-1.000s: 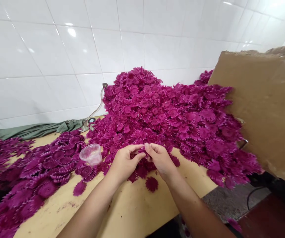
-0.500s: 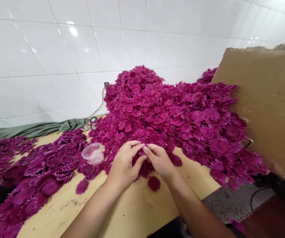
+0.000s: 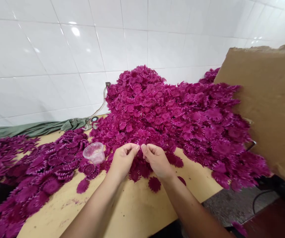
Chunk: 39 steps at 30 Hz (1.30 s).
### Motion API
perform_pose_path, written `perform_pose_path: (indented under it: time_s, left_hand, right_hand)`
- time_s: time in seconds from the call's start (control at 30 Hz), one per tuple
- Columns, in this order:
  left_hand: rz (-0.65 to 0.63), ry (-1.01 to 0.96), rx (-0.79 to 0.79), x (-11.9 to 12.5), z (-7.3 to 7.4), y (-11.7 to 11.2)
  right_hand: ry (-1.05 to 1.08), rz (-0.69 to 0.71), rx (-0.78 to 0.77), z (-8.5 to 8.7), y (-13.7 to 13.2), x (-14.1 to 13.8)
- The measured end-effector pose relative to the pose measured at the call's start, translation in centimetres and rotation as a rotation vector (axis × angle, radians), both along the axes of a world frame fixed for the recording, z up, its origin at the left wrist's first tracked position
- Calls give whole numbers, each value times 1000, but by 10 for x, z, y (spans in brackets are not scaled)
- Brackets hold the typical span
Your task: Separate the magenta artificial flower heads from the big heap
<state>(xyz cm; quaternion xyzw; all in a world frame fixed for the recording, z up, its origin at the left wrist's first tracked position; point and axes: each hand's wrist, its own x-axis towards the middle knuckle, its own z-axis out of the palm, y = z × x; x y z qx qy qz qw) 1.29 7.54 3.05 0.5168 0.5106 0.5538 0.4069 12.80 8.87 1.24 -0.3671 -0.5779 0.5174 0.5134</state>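
My left hand (image 3: 124,160) and my right hand (image 3: 156,160) meet in front of a big heap of magenta artificial flower heads (image 3: 147,109). Thumb and fingers are pinched on both, with the tips almost touching. Whatever sits between them is too small to name; a little magenta shows at the tips. Below the hands, a round petal layer (image 3: 154,184) lies flat on the yellowish table (image 3: 132,211). A clear plastic cup (image 3: 94,153) stands left of my left hand, with something pale inside.
Stacked magenta petal layers (image 3: 50,165) spread along the left side. A green cloth (image 3: 40,128) runs along the tiled wall (image 3: 45,49). At the right, a large cardboard sheet (image 3: 263,105) borders the heap. Near the wall there is a cable (image 3: 101,107).
My left hand has turned and its fingers have drawn into a tighter pinch. The magenta piece seen between both hands before is no longer visible there. The view shifted slightly.
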Motion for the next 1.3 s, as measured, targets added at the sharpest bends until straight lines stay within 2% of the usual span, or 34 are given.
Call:
perform_pose_path:
  time_s: [0.1, 0.17, 0.27, 0.4, 0.53, 0.6, 0.67, 0.77, 0.87, 0.97, 1.07, 1.3]
  left_hand:
    - [123, -291, -50, -5, -4, 10]
    - [162, -407, -69, -6, -3, 15]
    - [202, -456, -89, 0, 2, 24]
    - [283, -464, -114, 8, 7, 42]
    - [477, -497, -95, -5, 14, 60]
    - [507, -497, -76, -13, 18, 61]
    - [415, -478, -98, -15, 22, 55]
    - [177, -478, -202, -8, 22, 40]
    - [31, -543, -290, -1, 21, 27]
    - [-71, -580, -338, 0, 18, 20]
    - [-120, -515, -312, -1, 14, 18]
    - [-14, -170, -77, -3, -1, 26]
  right_hand:
    - [-19, -22, 44, 1, -9, -7]
    - [-17, -12, 80, 1, -13, -11]
    - [-50, -23, 169, 3, -15, -13]
    - [-138, -107, 267, 9, -24, -10]
    - [-226, 8, 485, 12, -45, -1]
    - [-223, 47, 491, 10, -43, 9]
    - [-164, -11, 304, 7, -28, 20]
    - [25, -109, -41, 5, 0, 31]
    - [146, -115, -224, 5, 13, 31]
    - [166, -142, -255, 3, 12, 25]
    - [142, -158, -218, 3, 10, 20]
    - [20, -84, -39, 11, 7, 19]
